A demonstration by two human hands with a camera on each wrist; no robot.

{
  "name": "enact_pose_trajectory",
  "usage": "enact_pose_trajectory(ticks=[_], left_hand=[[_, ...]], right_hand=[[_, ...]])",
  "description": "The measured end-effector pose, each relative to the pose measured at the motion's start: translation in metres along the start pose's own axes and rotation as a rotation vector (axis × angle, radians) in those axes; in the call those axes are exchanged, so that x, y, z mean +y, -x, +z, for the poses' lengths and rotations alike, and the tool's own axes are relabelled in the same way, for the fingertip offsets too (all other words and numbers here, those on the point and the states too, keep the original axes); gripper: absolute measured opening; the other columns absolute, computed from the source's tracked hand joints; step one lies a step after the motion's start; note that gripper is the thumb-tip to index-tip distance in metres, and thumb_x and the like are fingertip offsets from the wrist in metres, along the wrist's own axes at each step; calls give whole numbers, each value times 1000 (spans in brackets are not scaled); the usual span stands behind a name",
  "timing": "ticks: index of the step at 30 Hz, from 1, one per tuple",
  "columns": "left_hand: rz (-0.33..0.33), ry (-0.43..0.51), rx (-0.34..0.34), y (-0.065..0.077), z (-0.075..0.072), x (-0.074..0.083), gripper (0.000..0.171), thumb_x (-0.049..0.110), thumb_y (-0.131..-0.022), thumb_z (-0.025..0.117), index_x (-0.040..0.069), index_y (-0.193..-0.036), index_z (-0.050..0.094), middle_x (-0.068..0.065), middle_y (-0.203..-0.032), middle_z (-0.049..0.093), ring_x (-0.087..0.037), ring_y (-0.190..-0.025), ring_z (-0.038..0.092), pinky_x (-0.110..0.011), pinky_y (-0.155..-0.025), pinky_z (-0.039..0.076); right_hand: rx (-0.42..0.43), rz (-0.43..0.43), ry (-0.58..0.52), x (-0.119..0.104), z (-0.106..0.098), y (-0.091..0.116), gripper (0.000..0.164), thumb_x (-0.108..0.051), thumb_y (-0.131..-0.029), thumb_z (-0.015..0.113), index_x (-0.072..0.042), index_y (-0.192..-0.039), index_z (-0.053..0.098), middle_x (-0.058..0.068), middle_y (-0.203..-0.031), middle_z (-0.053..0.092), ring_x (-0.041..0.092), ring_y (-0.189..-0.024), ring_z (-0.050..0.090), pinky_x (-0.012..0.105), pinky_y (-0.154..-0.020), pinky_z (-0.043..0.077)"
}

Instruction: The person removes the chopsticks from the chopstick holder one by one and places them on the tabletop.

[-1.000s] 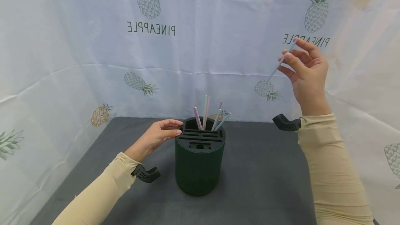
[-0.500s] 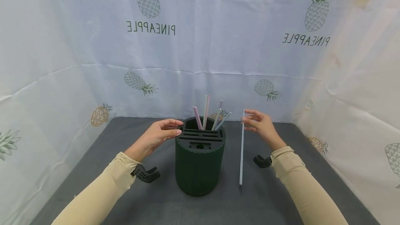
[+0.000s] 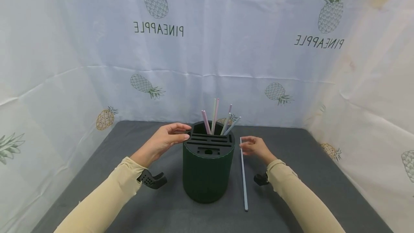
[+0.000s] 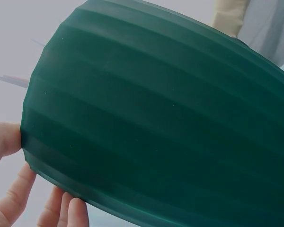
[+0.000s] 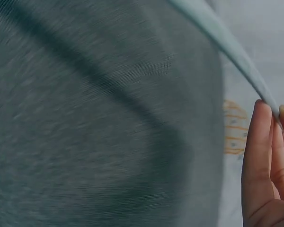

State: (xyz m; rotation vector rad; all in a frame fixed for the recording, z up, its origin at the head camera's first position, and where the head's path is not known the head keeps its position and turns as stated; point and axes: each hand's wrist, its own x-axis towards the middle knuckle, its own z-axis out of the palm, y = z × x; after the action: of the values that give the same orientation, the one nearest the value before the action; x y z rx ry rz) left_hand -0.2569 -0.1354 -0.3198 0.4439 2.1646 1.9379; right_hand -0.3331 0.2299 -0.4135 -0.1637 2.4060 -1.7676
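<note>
Lower than half a second ago, and beside the dark green holder (image 3: 208,175), a pale-blue straw (image 3: 244,179) slants over the tabletop (image 3: 265,208), its bottom end nearest. Its upper end is pinched in the grip of the right hand (image 3: 255,147). The left hand (image 3: 163,140) touches the holder's rim, grip spread. Behind, pastel straws (image 3: 206,122) stand in the rear compartment; beyond hangs pineapple-print cloth (image 3: 226,53).
</note>
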Motion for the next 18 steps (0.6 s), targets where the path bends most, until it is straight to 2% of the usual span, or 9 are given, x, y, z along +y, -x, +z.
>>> enact_pose_trajectory(ticks=[3,8,14,18], left_hand=[[1,-2,0,0,0,0,46,16,-90,68,1,-132,54,-13,-131,52,-26,-121,51,-47,-111,38],[-2,-2,-3,0,0,0,47,16,-90,68,1,-132,54,-13,-132,52,-26,-122,51,-47,-110,38],[-2,-1,-5,1,-1,1,47,17,-90,69,2,-132,54,-13,-131,52,-26,-121,51,-47,-111,38],[-1,0,-5,1,-1,1,47,17,-90,69,2,-132,54,-13,-131,52,-26,-121,52,-47,-111,39]], right_hand=[[-10,50,2,11,6,-4,44,-3,-93,62,12,-132,49,27,-111,66,22,-90,69,36,-76,60],[-20,122,37,21,15,-8,42,1,-87,67,13,-125,54,17,-95,70,16,-76,68,35,-69,61],[11,208,107,24,23,-13,36,3,-85,68,10,-119,59,13,-89,67,14,-68,64,31,-63,60],[34,236,127,24,26,-14,35,2,-83,70,8,-116,61,12,-86,66,14,-66,63,30,-60,60]])
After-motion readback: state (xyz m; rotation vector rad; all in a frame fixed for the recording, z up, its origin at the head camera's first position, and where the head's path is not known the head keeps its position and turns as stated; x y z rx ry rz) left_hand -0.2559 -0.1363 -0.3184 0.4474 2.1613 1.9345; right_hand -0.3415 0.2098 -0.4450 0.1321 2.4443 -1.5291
